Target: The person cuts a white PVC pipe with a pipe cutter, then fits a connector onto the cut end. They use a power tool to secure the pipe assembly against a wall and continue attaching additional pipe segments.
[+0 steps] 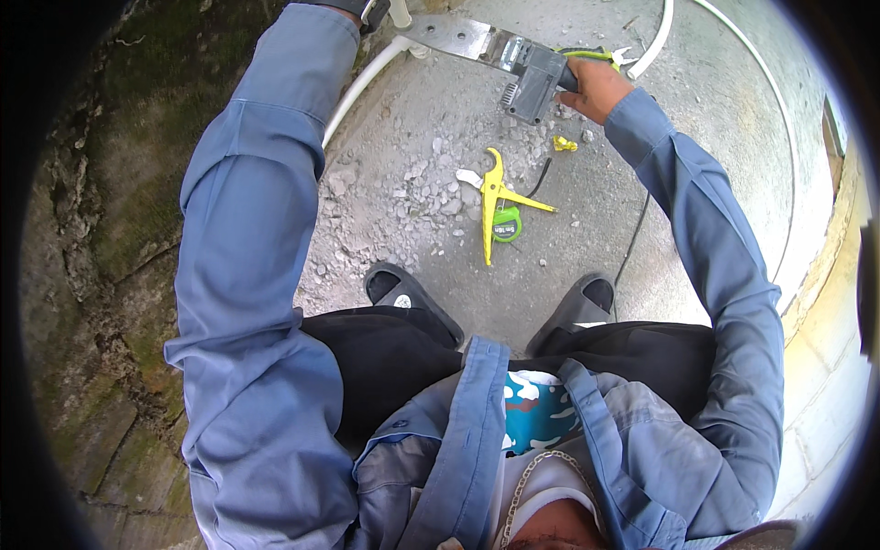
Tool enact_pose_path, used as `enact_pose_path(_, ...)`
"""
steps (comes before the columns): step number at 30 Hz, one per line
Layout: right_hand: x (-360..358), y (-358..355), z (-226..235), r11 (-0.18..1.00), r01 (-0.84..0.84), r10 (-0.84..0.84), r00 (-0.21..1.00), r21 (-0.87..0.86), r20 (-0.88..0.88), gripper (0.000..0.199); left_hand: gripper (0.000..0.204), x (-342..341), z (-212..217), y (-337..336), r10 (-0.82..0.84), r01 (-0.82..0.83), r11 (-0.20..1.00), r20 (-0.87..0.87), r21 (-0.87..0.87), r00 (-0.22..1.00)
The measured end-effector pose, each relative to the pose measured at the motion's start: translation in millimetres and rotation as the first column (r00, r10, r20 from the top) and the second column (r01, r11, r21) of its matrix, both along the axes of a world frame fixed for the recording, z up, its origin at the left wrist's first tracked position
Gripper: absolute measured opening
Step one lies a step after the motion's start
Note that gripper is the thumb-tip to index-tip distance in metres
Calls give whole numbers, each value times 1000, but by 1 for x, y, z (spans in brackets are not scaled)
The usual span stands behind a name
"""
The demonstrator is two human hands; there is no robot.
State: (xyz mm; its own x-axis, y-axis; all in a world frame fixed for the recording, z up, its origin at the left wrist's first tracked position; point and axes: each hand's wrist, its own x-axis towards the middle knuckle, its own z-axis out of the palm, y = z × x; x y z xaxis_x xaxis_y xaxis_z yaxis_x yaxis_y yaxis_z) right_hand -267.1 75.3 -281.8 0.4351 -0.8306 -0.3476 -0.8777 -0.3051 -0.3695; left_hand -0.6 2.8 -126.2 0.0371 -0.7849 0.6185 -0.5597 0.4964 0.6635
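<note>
One grey tool (534, 84) with a flat metal plate (451, 37) is at the far middle, the right hand (598, 90) wrapped around its dark handle (568, 79). The plate's left end meets or nearly meets a white pipe (364, 84). The left hand is past the far edge, its grip impossible to tell. Nearer, a yellow cutter (492, 194) partly covers a green tape measure (508, 225).

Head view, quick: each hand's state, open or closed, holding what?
Left hand: cannot be told, out of view.
Right hand: closed, holding the grey tool.
</note>
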Motion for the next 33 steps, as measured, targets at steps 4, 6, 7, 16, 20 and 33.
enact_pose_path(4,-8,-4,-4,1000,-2,2,1000,-15,16,38,29,-2,2,-2,-38,38,997,-5,61,999)
enact_pose_path(6,-6,2,-3,1000,-10,10,1000,-6,7,37,29,-2,2,-3,-26,27,998,-3,53,1000)
enact_pose_path(7,-4,10,0,1000,-9,9,1000,-1,3,37,29,-3,1,-5,-23,23,999,-7,42,1000)
enact_pose_path(16,20,59,1,996,-45,37,994,76,102,42,29,-4,-1,-6,-29,32,998,-45,48,999)
enact_pose_path(20,10,42,10,998,-59,59,998,37,-5,41,27,-2,-1,-5,-29,31,997,-39,67,999)
enact_pose_path(33,-2,26,10,989,-126,125,992,-71,-20,38,27,0,-1,-2,-62,66,995,-51,76,997)
